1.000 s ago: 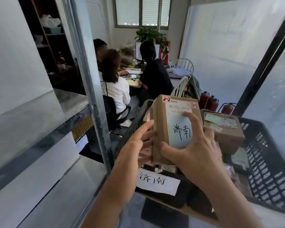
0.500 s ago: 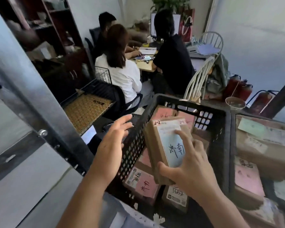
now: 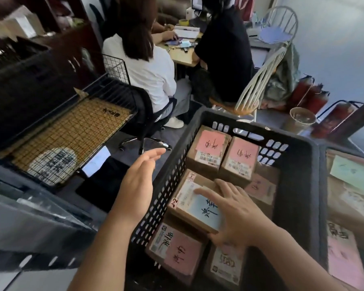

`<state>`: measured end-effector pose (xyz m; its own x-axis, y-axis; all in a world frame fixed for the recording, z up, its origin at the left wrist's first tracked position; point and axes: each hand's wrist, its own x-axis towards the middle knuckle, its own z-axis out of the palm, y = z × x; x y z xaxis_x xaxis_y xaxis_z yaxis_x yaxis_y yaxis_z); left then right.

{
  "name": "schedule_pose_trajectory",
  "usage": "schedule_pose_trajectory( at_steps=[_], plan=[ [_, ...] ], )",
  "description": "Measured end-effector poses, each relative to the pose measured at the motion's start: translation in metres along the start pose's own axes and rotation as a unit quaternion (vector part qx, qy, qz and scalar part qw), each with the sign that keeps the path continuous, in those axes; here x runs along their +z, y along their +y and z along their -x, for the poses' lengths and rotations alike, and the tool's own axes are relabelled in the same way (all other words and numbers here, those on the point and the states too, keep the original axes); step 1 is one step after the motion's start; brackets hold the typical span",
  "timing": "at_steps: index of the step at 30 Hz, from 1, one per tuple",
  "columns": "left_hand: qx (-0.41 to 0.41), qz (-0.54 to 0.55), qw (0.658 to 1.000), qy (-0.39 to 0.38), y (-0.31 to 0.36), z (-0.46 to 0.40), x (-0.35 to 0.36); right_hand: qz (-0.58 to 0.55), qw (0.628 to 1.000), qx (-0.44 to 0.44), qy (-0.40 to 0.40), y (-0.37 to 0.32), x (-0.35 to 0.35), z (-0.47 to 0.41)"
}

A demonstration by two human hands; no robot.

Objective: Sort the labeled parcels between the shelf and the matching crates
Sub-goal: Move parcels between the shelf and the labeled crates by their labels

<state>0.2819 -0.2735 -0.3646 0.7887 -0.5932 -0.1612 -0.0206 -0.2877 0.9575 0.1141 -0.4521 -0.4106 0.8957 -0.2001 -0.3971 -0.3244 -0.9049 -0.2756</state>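
Note:
A brown cardboard parcel with a pale blue handwritten label (image 3: 194,203) lies tilted inside the black perforated crate (image 3: 296,164), on top of other parcels. My right hand (image 3: 233,213) lies over it, fingers spread across its top and right side. My left hand (image 3: 139,181) hovers outside the crate's left wall, fingers apart, holding nothing. Two parcels with pink labels (image 3: 210,148) sit at the crate's far end and another pink-labelled parcel (image 3: 177,250) lies near me.
A second crate with green- and pink-labelled parcels (image 3: 349,198) adjoins on the right. A wire rack (image 3: 72,139) stands left, the grey metal shelf (image 3: 29,219) lower left. People sit at a desk behind; a white chair (image 3: 259,85) and red fire extinguishers (image 3: 315,97) stand beyond the crate.
My right hand has lowered the blue-labelled parcel from upright in the air down flat onto the parcels in the crate. My left hand let go and moved away to the left.

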Motion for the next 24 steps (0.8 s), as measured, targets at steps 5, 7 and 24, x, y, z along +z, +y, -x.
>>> schedule_pose_trajectory(
  at_steps=[5,7,24],
  plan=[
    [-0.022,-0.026,0.999,-0.028,-0.011,-0.018,0.006,0.003,1.000,-0.027,-0.011,-0.005,-0.003,-0.015],
    [-0.026,-0.050,0.998,-0.040,-0.011,-0.020,0.008,0.002,1.000,-0.025,-0.010,-0.005,-0.003,-0.015],
    [-0.018,-0.087,0.995,-0.051,-0.012,-0.016,0.002,-0.032,0.999,0.021,0.005,-0.008,0.022,-0.016]
  ],
)
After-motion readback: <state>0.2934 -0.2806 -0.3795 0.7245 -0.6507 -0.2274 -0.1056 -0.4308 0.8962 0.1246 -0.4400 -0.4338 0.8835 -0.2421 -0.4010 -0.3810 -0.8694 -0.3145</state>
